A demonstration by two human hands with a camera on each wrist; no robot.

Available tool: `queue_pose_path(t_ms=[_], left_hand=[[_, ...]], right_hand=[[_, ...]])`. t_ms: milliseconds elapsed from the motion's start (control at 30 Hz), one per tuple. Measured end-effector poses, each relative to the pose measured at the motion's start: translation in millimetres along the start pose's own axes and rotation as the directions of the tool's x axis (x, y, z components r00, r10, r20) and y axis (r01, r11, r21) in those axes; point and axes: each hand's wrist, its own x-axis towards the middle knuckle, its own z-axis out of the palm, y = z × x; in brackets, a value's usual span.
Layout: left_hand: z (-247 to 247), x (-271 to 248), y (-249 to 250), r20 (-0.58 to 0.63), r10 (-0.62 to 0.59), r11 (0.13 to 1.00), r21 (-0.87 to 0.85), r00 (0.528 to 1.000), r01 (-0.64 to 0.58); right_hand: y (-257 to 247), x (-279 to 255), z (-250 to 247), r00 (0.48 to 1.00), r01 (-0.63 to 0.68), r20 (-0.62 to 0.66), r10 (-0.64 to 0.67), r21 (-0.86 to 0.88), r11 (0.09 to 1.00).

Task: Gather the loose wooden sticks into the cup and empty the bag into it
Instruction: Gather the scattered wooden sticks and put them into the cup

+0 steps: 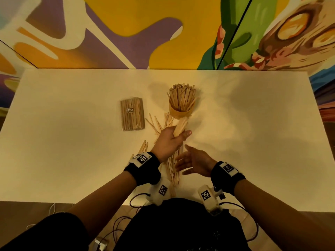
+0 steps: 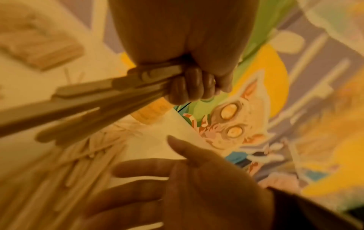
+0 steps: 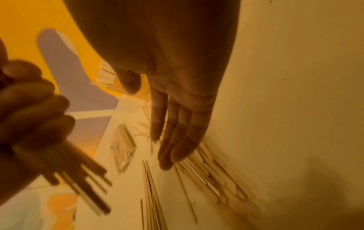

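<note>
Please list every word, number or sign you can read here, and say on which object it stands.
White label on the bag of sticks: printed lines, too small to read.
Wrist bands on the left hand and right hand: square black-and-white code markers, no words.
Cup: no text visible.

Bare table (image 1: 253, 124) is seen to the right of the cup (image 1: 180, 111), giving open passage there. The cup mouth is crowded by upright sticks (image 1: 182, 96). To its left the approach is bounded by the sealed bag (image 1: 132, 115). The near approach is littered with loose sticks (image 1: 173, 171) and occupied by the left hand (image 1: 170, 140), with the right hand (image 1: 194, 163) just beside.
</note>
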Motion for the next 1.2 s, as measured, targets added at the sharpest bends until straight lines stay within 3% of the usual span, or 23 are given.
queue_pose_path(t_ms=[100, 267, 433, 567, 667, 767, 867, 933, 1000, 1067, 1133, 1200], left_hand=[[5, 1, 4, -0.039, -0.03, 0.978, -0.207, 0.999, 0.022], [10, -6, 5, -0.106, -0.031, 0.963, -0.269, 0.994, 0.002], [8, -7, 9, -0.143, -0.002, 0.965, -0.261, 0.99, -0.036], [7, -7, 9, -0.179, 0.016, 0.989, -0.141, 0.984, -0.042], [10, -9, 3, -0.145, 0.012, 0.996, -0.091, 0.989, -0.025], [7, -15, -9, -0.083, -0.024, 1.0, -0.011, 0.996, 0.023], [-3, -21, -20, 0.071, -0.124, 0.982, 0.154, 0.99, 0.112], [-8, -22, -27, 0.176, -0.177, 0.929, 0.356, 0.968, 0.106], [-9, -23, -32, 0.244, -0.192, 0.856, 0.515, 0.95, 0.041], [-8, -23, -31, 0.275, -0.154, 0.86, 0.51, 0.949, -0.008], [-6, -23, -28, 0.281, -0.131, 0.876, 0.483, 0.951, -0.022], [-6, -22, -25, 0.294, -0.132, 0.866, 0.499, 0.947, -0.034]], right_hand=[[0, 0, 11, 0.99, -0.074, 0.123, 0.073, 0.003, 0.997], [-10, -6, 23, 0.964, -0.09, 0.256, 0.067, 0.078, 0.993], [-18, -12, 27, 0.978, -0.02, 0.21, -0.003, 0.108, 0.994], [-21, -14, 28, 0.977, 0.082, 0.181, -0.113, 0.173, 0.982], [-20, -14, 28, 0.978, 0.138, 0.152, -0.139, 0.02, 0.99], [-22, -11, 18, 0.981, 0.188, -0.012, -0.192, -0.148, 0.971], [-34, -12, -5, 0.895, 0.366, -0.224, -0.386, -0.128, 0.922], [-40, -17, -15, 0.828, 0.464, -0.27, -0.491, -0.162, 0.871], [-39, -19, -12, 0.788, 0.495, -0.22, -0.575, -0.329, 0.804], [-30, -17, -2, 0.782, 0.494, -0.11, -0.614, -0.491, 0.718], [-20, -12, 5, 0.775, 0.518, -0.041, -0.63, -0.529, 0.672], [-15, -9, 6, 0.75, 0.554, -0.056, -0.659, -0.492, 0.672]])
